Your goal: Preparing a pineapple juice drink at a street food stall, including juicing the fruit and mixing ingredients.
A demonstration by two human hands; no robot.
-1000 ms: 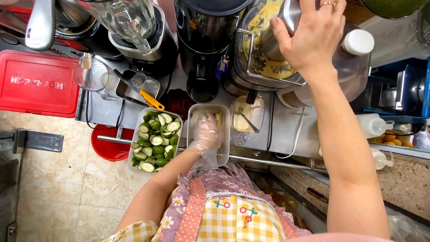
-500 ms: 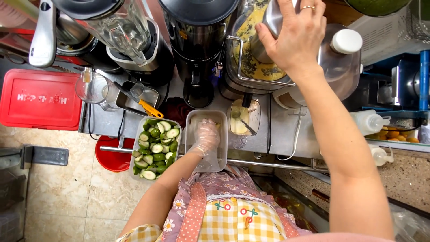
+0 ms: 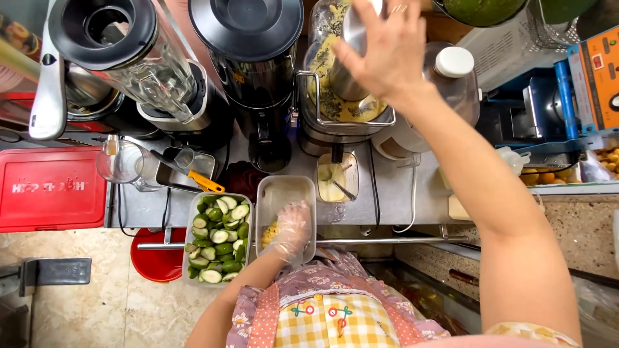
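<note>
- Steel cup was held at the top of the view by the right hand, over a metal pot streaked with yellow pulp and dark seeds.
- Its side was wrapped by the fingers, which were curled closed around it; much of the cup was hidden behind the palm.
- The cup's long axis was seen to run from upper right to lower left, tilted toward the pot; which end was the mouth could not be told.
- Yellow pieces were gripped by the gloved left hand inside a clear rectangular tub at the near edge of the steel surface; the fingers there were bunched, half closed.
- A second tub of cut green fruit was set just beside it on the left.
</note>
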